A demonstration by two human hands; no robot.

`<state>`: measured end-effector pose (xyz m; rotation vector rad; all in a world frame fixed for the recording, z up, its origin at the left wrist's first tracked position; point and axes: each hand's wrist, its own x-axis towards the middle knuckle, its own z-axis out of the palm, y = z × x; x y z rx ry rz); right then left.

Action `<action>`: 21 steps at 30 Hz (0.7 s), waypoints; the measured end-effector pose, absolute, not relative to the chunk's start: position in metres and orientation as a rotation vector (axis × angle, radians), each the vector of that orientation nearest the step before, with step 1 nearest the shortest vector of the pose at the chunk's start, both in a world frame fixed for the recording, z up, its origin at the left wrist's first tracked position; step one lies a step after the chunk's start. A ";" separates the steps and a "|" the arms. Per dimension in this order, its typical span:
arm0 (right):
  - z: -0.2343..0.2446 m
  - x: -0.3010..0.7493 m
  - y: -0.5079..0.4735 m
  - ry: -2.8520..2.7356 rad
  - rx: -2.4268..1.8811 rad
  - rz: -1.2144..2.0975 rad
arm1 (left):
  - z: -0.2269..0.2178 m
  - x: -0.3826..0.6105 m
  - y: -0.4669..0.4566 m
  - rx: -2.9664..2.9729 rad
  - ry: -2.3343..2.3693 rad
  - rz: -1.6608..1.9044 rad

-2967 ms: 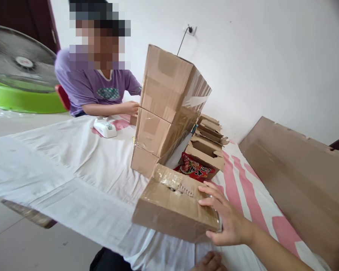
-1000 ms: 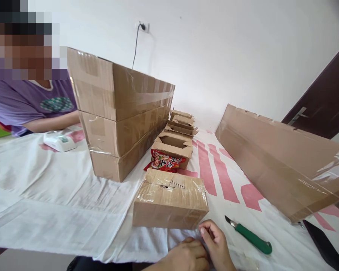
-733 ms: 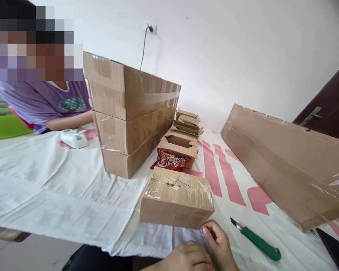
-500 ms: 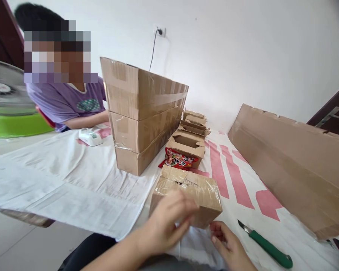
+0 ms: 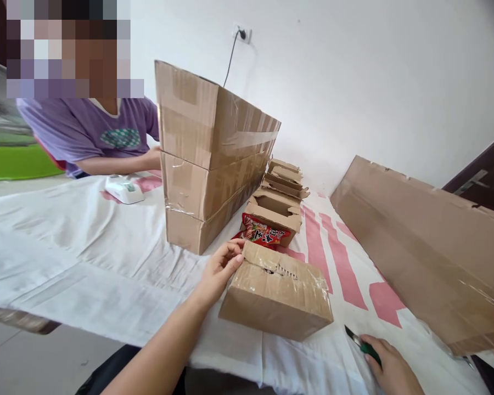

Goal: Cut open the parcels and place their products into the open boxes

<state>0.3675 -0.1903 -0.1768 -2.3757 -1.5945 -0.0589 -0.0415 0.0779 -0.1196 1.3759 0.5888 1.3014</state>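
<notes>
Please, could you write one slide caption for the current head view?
The left hand touches a taped cardboard box; the right hand grips a green-handled knife.

left grip [image 5: 221, 270] at small box [image 5: 278, 299] corner | right grip [image 5: 395, 368] on green knife [image 5: 369, 351]

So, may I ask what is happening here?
The person's left grip touches the left end of a taped cardboard box, which has a torn slot on top. The right grip holds a green-handled knife, its blade out and apart from the box. A red packet and open boxes stand behind. Another person in purple sits to the left, partly hidden by stacked cartons.
</notes>
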 end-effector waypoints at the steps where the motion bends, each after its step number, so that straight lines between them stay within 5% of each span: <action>1: -0.179 0.368 -0.191 -1.602 -2.355 -0.031 | -0.121 -0.040 0.077 1.370 0.558 1.306; 6: -0.158 0.369 -0.179 -1.586 -2.298 -0.067 | -0.126 -0.040 0.077 1.412 0.464 1.259; 12: -0.067 0.312 -0.121 -1.710 -2.010 -0.370 | -0.126 -0.044 0.080 1.528 0.445 1.235; 16: -0.014 0.233 -0.078 -2.157 -1.702 -0.314 | -0.124 -0.046 0.079 1.566 0.422 1.202; 21: -0.003 0.161 -0.041 -2.580 -1.498 -0.267 | -0.124 -0.048 0.078 1.620 0.409 1.227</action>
